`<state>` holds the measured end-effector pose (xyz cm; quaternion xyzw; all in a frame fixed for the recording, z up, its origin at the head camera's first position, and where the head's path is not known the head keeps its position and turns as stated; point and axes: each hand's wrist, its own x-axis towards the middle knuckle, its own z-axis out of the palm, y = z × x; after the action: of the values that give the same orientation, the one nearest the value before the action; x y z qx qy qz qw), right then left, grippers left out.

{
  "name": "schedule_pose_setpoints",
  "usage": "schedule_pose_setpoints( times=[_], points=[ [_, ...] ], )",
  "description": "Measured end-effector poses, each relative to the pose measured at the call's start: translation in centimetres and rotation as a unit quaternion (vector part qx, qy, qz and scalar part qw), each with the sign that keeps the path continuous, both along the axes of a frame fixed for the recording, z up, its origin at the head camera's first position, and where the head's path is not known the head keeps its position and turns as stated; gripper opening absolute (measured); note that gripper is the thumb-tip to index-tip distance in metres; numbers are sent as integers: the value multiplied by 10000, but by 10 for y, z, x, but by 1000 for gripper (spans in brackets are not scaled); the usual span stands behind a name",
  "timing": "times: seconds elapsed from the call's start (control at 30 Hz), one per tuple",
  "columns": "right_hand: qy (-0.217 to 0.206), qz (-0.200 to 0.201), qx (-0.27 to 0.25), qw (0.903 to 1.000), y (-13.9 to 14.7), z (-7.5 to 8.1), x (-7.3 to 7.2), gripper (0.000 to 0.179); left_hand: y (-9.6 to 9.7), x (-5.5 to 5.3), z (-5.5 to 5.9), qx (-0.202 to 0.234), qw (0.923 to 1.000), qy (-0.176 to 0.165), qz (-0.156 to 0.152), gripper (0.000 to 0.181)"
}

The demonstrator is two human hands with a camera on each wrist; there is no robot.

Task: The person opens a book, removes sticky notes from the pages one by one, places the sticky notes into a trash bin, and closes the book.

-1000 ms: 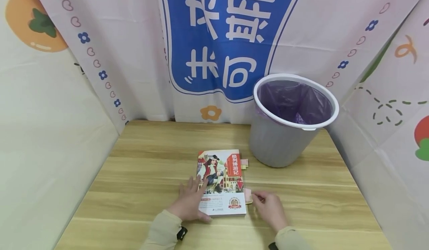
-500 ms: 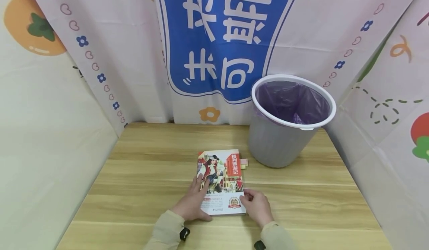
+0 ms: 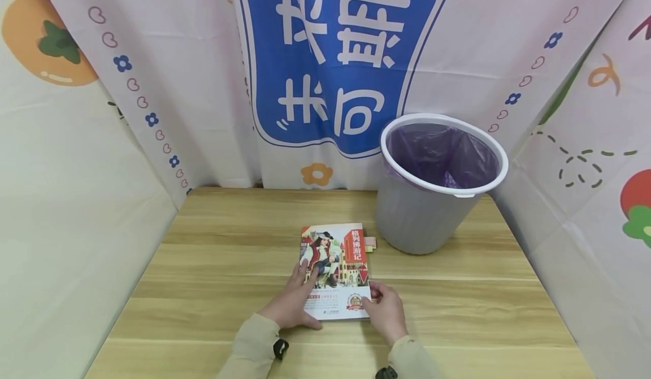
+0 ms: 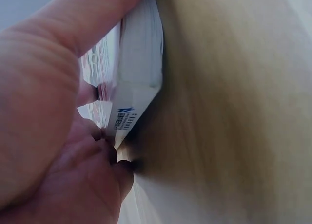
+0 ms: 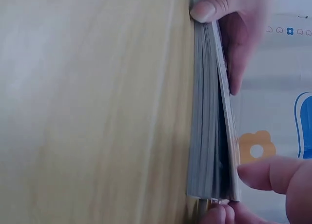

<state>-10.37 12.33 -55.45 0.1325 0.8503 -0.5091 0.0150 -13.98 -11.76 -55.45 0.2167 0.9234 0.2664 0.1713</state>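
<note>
A paperback book [image 3: 330, 255] with an illustrated cover lies on the wooden table, front up. My left hand [image 3: 290, 303] rests along its lower left side, fairly straight fingers on the cover and spine, thumb against the bottom edge. At the lower right corner my right hand [image 3: 387, 311] pinches the cover and some pages, thumb on top and fingers beneath. In the right wrist view, a dark gap [image 5: 222, 151] separates this lifted part from the pages below. Pink and yellow sticky tabs [image 3: 370, 242] stick out of the upper right edge.
A grey waste bin [image 3: 422, 221] with a white rim and a purple bag liner [image 3: 432, 153] stands behind and to the right of the book. Printed white curtains [image 3: 218, 102] hang behind and at both sides of the wooden table [image 3: 213, 255].
My right hand has moved left from a pink tab onto the book's lower right corner, hiding that tab. The front cover's lower edge has risen slightly. The left hand stays on the book.
</note>
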Motion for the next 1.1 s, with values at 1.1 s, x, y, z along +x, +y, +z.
schedule_pose_setpoints(
  times=[1.1],
  points=[
    [749, -252, -588, 9951, -12, 3, 8, 47, -5, -7, -3, 327, 9994, -103, -32, 131]
  ],
)
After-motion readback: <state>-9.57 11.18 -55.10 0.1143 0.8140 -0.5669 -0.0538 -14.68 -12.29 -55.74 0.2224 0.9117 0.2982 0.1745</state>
